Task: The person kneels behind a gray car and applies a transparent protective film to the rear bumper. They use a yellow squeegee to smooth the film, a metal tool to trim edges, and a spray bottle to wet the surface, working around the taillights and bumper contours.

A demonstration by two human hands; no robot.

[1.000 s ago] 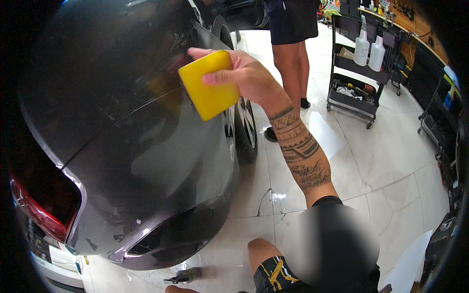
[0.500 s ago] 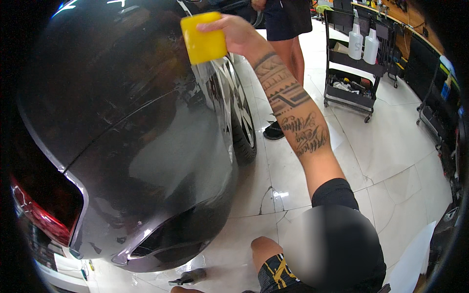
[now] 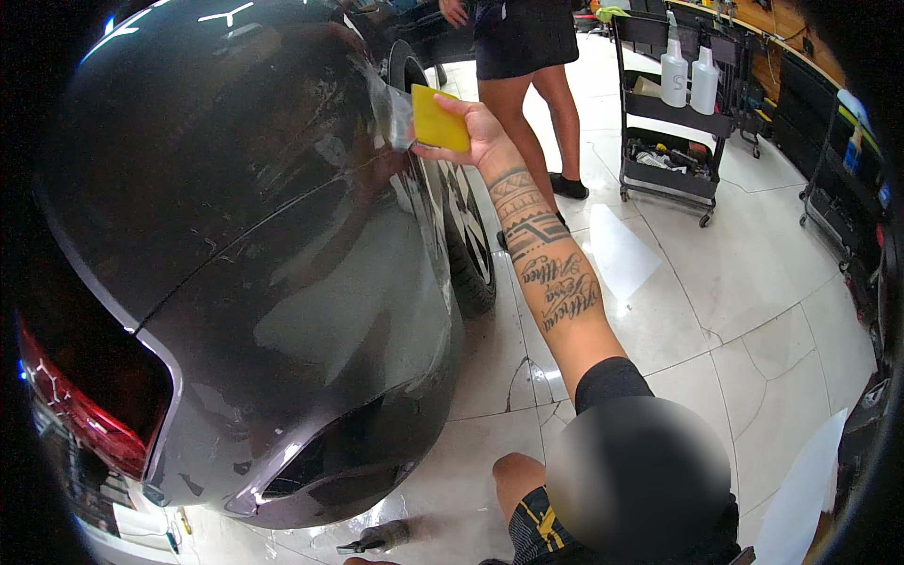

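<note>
In my right hand (image 3: pixel 477 134) is a flat yellow squeegee card (image 3: pixel 439 120), pinched between thumb and fingers. The card stands beside the wheel-arch edge of a dark grey car panel (image 3: pixel 282 292). A wrinkled piece of clear film (image 3: pixel 388 111) sticks out from that edge, right next to the card. Whether my fingertips touch the film I cannot tell. Below them is the car's wheel (image 3: pixel 461 221), with silver spokes. Streaks and patchy reflections cover the panel. My left hand is out of view.
A bystander in dark shorts (image 3: pixel 523 42) stands beyond my arm. A black wheeled cart (image 3: pixel 673 179) carries white spray bottles (image 3: pixel 673 75). A pale sheet (image 3: pixel 621 254) lies on the tiled floor. A dark bottle (image 3: pixel 381 535) lies under the bumper. The red tail light (image 3: pixel 89 424) is at left.
My right hand and the squeegee card have moved right and down, off the panel's upper side to beside the arch edge. The loose film there now shows. The whole view has shifted slightly.
</note>
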